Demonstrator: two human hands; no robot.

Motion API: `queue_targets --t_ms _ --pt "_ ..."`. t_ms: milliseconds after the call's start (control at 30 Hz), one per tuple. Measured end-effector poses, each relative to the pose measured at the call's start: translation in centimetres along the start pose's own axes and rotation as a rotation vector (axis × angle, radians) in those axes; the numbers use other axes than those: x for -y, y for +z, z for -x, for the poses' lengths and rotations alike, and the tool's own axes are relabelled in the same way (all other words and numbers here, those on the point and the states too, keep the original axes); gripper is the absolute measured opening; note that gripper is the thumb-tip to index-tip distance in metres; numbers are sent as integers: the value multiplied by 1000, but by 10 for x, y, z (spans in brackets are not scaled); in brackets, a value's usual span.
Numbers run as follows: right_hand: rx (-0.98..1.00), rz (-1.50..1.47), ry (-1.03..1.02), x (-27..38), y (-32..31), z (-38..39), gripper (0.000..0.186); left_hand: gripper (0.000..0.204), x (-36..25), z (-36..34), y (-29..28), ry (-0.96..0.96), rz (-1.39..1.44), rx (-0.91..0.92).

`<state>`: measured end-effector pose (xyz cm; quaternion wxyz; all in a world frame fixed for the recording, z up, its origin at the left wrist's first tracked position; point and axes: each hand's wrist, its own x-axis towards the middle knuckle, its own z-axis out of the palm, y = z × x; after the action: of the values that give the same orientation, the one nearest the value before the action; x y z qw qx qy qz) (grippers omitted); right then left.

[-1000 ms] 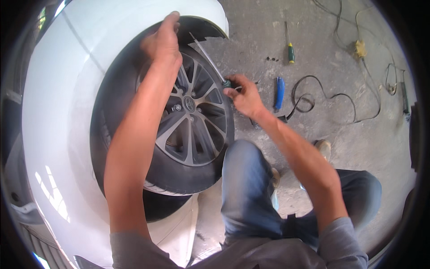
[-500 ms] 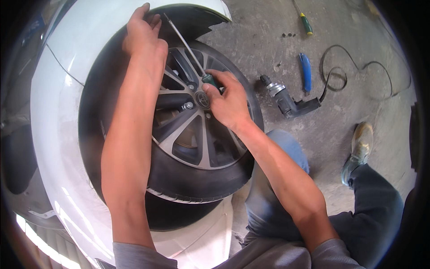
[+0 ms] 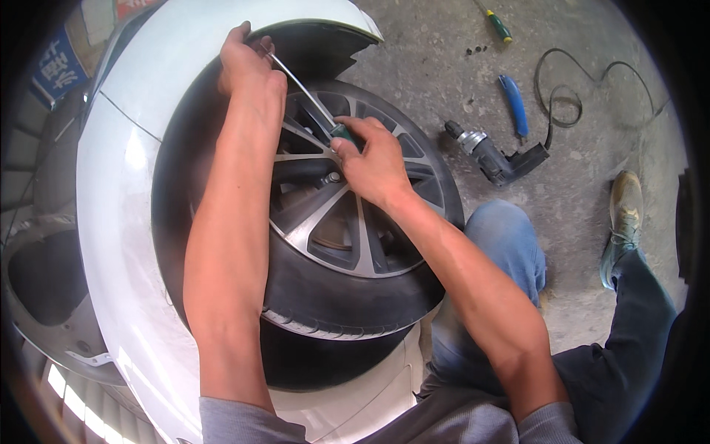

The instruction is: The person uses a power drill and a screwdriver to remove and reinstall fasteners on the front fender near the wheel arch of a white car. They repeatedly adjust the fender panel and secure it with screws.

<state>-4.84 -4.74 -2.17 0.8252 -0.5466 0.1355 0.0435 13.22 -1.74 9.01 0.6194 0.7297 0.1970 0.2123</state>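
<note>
My right hand (image 3: pixel 376 163) is closed round the green handle of a screwdriver (image 3: pixel 303 89), in front of the wheel's hub. The long metal shaft slants up and left, its tip beside the fingers of my left hand (image 3: pixel 250 65). That hand straddles the lip of the white fender (image 3: pixel 118 170), fingers bent round the edge; what the fingertips press on inside the arch is hidden. Below lies the wheel (image 3: pixel 362 248) with grey and black spokes and a black tire. A dark arch liner (image 3: pixel 318 48) shows above the tire.
On the concrete floor at right lie a corded power drill (image 3: pixel 492 159), a blue-handled tool (image 3: pixel 513 105), a green and yellow screwdriver (image 3: pixel 500 27) and several small dark pieces (image 3: pixel 477 50). The drill's cable (image 3: pixel 569 55) loops behind. My bent knee (image 3: pixel 503 240) is close to the tire.
The view has shifted, so the car and tools sit further right. The screwdriver's tip has come down closer to my left fingers. Both hands keep their holds.
</note>
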Motion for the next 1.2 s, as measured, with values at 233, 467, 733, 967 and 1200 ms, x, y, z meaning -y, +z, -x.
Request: queue_targets --t_ms 233,467,733,967,1200 --pt "-10 -46 -11 -1 9 -5 35 31 1 -1 2 1 10 -7" --pt "-6 -108 -14 -2 20 -7 35 30 2 -3 1 17 31 -18" --pt "-5 -155 -7 -9 22 -9 36 38 3 -4 0 6 10 2" --pt "-8 -87 -18 -6 17 -12 35 45 3 -2 0 13 26 49" --pt "17 -21 -36 0 9 -16 36 46 2 -5 -1 6 26 82"
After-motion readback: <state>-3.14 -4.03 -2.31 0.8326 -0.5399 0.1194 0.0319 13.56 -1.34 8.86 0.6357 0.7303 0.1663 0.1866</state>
